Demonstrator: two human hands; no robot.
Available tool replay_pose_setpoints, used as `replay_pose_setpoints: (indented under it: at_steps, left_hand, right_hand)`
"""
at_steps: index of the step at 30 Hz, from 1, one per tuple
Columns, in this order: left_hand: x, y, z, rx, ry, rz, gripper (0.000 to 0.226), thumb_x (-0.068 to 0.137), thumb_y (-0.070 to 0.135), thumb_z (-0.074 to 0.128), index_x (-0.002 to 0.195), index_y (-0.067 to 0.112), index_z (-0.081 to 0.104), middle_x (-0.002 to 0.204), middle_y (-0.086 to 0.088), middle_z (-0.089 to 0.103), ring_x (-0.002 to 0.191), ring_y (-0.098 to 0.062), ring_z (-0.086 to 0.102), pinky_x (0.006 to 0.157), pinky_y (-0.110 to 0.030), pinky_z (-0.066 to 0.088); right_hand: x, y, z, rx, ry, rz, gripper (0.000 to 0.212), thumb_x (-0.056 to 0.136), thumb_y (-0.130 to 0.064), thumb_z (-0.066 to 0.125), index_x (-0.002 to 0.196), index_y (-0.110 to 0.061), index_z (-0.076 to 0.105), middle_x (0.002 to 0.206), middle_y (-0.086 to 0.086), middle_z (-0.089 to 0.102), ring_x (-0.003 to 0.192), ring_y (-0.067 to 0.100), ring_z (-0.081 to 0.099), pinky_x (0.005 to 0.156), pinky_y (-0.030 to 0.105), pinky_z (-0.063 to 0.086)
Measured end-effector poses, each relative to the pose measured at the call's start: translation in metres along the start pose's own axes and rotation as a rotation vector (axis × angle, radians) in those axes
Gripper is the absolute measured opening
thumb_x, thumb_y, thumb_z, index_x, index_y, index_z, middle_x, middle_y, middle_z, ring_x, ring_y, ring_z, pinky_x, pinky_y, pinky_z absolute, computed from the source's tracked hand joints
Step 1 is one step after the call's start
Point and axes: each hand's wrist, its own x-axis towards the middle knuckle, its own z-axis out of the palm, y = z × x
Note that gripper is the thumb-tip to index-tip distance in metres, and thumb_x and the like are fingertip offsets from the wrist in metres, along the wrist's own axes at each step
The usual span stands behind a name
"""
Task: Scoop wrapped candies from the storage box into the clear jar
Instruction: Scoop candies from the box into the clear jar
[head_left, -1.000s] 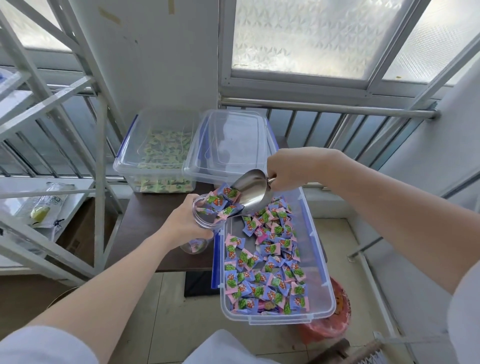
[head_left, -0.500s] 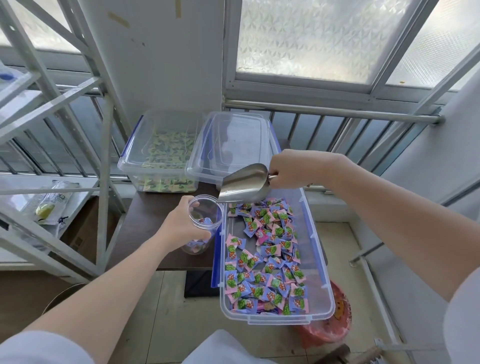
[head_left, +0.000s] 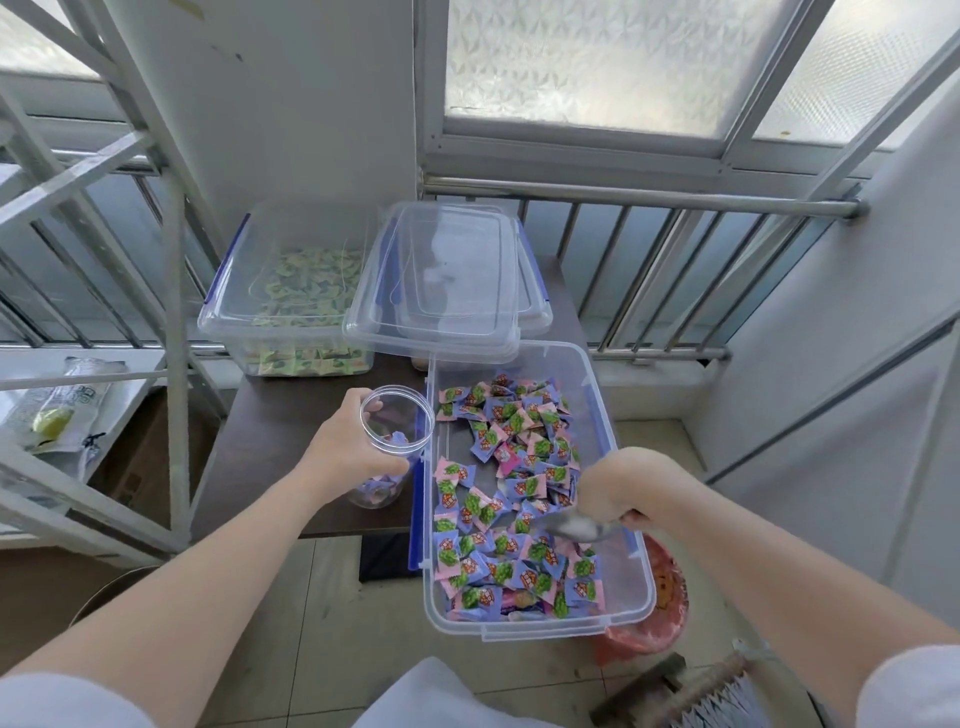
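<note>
Metal scoop (head_left: 576, 527), clenched in your right hand (head_left: 621, 491), digs among candies (head_left: 511, 488); your left hand (head_left: 345, 454) grasps the jar (head_left: 395, 441), steadying it beside the storage box (head_left: 621, 441).

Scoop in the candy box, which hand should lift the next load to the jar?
Right. The right hand already grips the scoop among the candies, while the left hand holds the jar.

Short white sleeves (head_left: 67, 696) at both shoulders; forearms bare; white garment below.
</note>
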Motion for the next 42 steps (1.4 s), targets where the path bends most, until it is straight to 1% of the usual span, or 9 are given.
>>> replay_pose_setpoints:
  at_steps: [2, 4, 10, 13, 16, 19, 25, 33, 42]
  left_hand:
    - [0.001, 0.000, 0.001, 0.004, 0.002, -0.005, 0.077, 0.055, 0.019, 0.084, 0.118, 0.028, 0.041, 0.122, 0.007, 0.053, 0.108, -0.014, 0.053, 0.082, -0.027, 0.038]
    - [0.002, -0.001, 0.001, 0.009, 0.001, -0.007, 0.079, 0.055, 0.019, 0.084, 0.120, 0.026, 0.041, 0.123, 0.007, 0.053, 0.108, -0.014, 0.053, 0.083, -0.027, 0.039]
    - [0.009, -0.002, -0.002, 0.007, -0.015, -0.026, 0.077, 0.055, 0.019, 0.084, 0.118, 0.028, 0.041, 0.121, 0.008, 0.054, 0.107, -0.011, 0.053, 0.083, -0.025, 0.037]
    - [0.013, -0.002, -0.003, -0.007, -0.025, -0.040, 0.077, 0.053, 0.021, 0.084, 0.117, 0.030, 0.042, 0.120, 0.009, 0.054, 0.108, -0.010, 0.053, 0.081, -0.023, 0.037]
    - [0.015, -0.001, -0.003, -0.010, -0.032, -0.044, 0.077, 0.051, 0.026, 0.082, 0.116, 0.033, 0.041, 0.119, 0.012, 0.054, 0.107, -0.009, 0.054, 0.077, -0.020, 0.038]
    - [0.018, -0.002, -0.003, -0.023, -0.039, -0.047, 0.077, 0.049, 0.029, 0.080, 0.115, 0.035, 0.042, 0.119, 0.014, 0.054, 0.109, -0.009, 0.055, 0.086, -0.027, 0.044]
    - [0.026, -0.001, -0.005, -0.014, -0.051, -0.041, 0.078, 0.049, 0.030, 0.080, 0.117, 0.034, 0.043, 0.122, 0.014, 0.054, 0.111, -0.009, 0.056, 0.094, -0.035, 0.048]
    - [0.024, 0.001, -0.005, -0.008, -0.032, -0.032, 0.078, 0.049, 0.030, 0.081, 0.116, 0.036, 0.042, 0.116, 0.020, 0.053, 0.102, -0.014, 0.063, 0.089, -0.036, 0.053]
    - [0.013, 0.012, -0.008, 0.005, -0.029, 0.034, 0.079, 0.047, 0.030, 0.080, 0.116, 0.035, 0.042, 0.114, 0.017, 0.053, 0.102, -0.015, 0.063, 0.086, -0.037, 0.054]
  right_hand:
    - [0.015, -0.003, 0.006, 0.018, 0.125, -0.013, 0.035, 0.096, -0.020, 0.034, 0.093, -0.002, 0.063, 0.070, 0.007, 0.047, 0.052, 0.022, 0.041, 0.065, 0.034, 0.037]
    - [0.028, -0.006, 0.008, 0.065, 0.176, -0.014, 0.034, 0.096, -0.006, 0.035, 0.120, 0.001, 0.058, 0.073, 0.006, 0.047, 0.070, 0.024, 0.048, 0.073, 0.037, 0.042]
    - [0.066, -0.002, -0.009, 0.247, 0.345, -0.014, 0.026, 0.091, 0.000, 0.036, 0.096, -0.002, 0.061, 0.080, 0.010, 0.055, 0.064, 0.023, 0.048, 0.065, 0.033, 0.040]
    - [0.090, -0.001, -0.021, 0.454, 0.444, 0.006, 0.022, 0.087, 0.002, 0.038, 0.070, -0.004, 0.050, 0.064, 0.006, 0.044, 0.055, 0.020, 0.043, 0.066, 0.033, 0.040]
    - [0.108, -0.006, -0.027, 0.597, 0.520, 0.017, 0.013, 0.087, -0.002, 0.040, 0.081, -0.005, 0.050, 0.070, 0.007, 0.049, 0.064, 0.024, 0.050, 0.064, 0.034, 0.041]
    - [0.127, -0.007, -0.017, 0.651, 0.561, 0.093, 0.020, 0.086, -0.005, 0.043, 0.099, -0.001, 0.058, 0.098, 0.017, 0.064, 0.090, 0.033, 0.061, 0.064, 0.035, 0.042]
    - [0.150, -0.003, 0.000, 0.674, 0.641, 0.120, 0.020, 0.089, -0.006, 0.039, 0.104, -0.003, 0.052, 0.109, 0.019, 0.066, 0.099, 0.034, 0.063, 0.065, 0.034, 0.041]
    - [0.138, 0.009, 0.035, 0.623, 0.836, -0.055, 0.022, 0.100, -0.028, 0.032, 0.086, -0.013, 0.038, 0.092, 0.017, 0.067, 0.082, 0.036, 0.065, 0.055, 0.034, 0.039]
    - [0.087, 0.005, 0.047, 0.780, 1.012, -0.248, 0.024, 0.097, -0.023, 0.041, 0.074, -0.017, 0.039, 0.058, -0.002, 0.050, 0.050, 0.018, 0.046, 0.043, 0.027, 0.026]
